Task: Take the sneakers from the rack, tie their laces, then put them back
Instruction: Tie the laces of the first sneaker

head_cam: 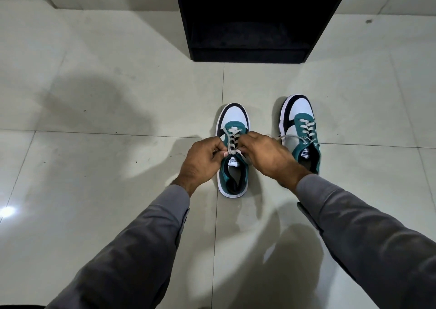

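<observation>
Two sneakers on the tile floor (94, 96), toes toward the black rack (250, 25), well apart from it. Visible rack shelves dark, nothing seen in them. Left sneaker (232, 120): left hand (200, 160) and right hand (266, 155) both pinch its lace (232, 152) over the tongue. Right sneaker (299, 124) just beside, lace ends loose. Open floor to the left, and between the shoes and the rack's front edge.

rack (250, 56) top cut off by the upper edge, lace ends hidden under the hands (238, 157), tongue label unreadable
</observation>
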